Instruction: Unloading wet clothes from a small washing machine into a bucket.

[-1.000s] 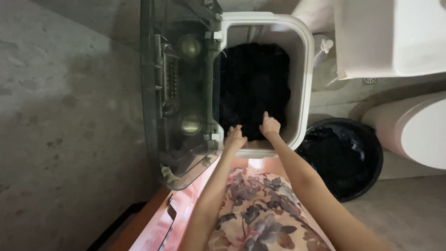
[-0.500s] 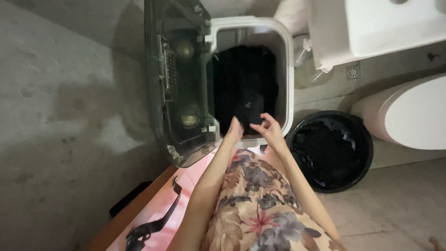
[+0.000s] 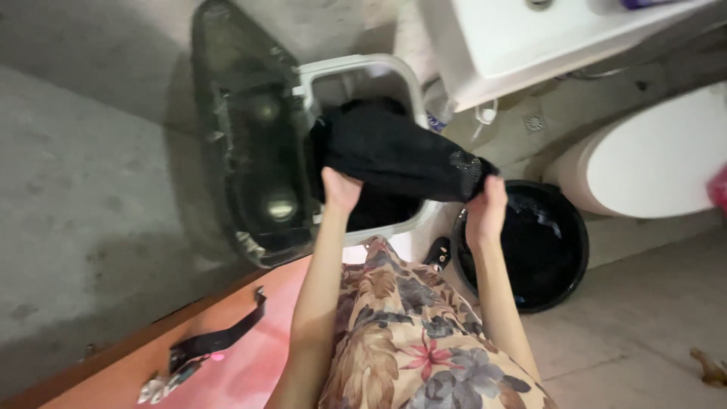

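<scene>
A black garment (image 3: pixel 394 155) is stretched out above the open tub of a white top-loading washing machine (image 3: pixel 356 72). My left hand (image 3: pixel 339 189) grips its left end over the tub. My right hand (image 3: pixel 486 208) grips its lacy right end, out past the machine's rim and above a black basin (image 3: pixel 556 257). More dark cloth lies inside the tub, partly hidden by the garment. My floral dress fills the bottom of the view.
The machine's dark transparent lid (image 3: pixel 242 159) stands open on the left. The black basin holds dark wet laundry. A white sink (image 3: pixel 522 38) is above, a white toilet (image 3: pixel 644 163) at right. A pink surface with a black strap (image 3: pixel 216 341) is at lower left.
Both hands have lifted the black garment out of the tub and spread it between them. My right hand has swung right toward the basin. The view has tilted and shifted.
</scene>
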